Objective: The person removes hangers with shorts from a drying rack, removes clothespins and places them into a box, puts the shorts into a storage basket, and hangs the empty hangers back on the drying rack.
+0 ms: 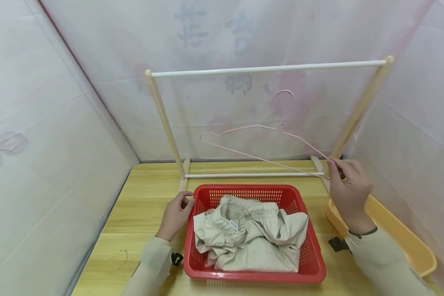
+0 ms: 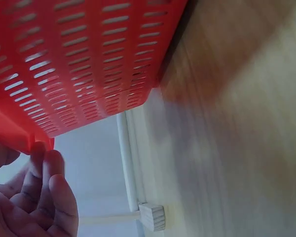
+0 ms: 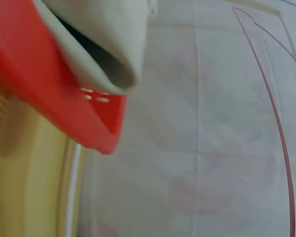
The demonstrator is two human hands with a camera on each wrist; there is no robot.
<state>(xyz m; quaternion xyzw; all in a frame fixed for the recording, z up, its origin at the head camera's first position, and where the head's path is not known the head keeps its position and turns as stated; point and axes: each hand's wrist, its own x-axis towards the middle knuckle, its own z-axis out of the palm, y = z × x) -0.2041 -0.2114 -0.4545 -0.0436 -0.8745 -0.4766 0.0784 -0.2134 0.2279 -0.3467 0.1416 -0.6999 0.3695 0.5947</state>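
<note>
My right hand [image 1: 350,191] pinches the right end of a thin pink clothes hanger [image 1: 259,126], raised behind the basket with its hook upward and nothing on it. The hanger's wire [image 3: 278,128] also crosses the right wrist view. At the far left corner of a red plastic basket [image 1: 254,277], my left hand [image 1: 177,216] grips the rim; in the left wrist view its fingers [image 2: 54,173] curl under the lip. Crumpled in the basket lies a beige garment [image 1: 259,246] with a gathered elastic waistband and a small white label.
Behind the basket stands a wooden rack with a white top rail [image 1: 266,70] and a lower white rail [image 1: 251,175]. A yellow-orange tray [image 1: 396,234] sits to the right, partly under my right forearm. Patterned fabric walls [image 1: 96,74] enclose the wooden table [image 1: 148,181].
</note>
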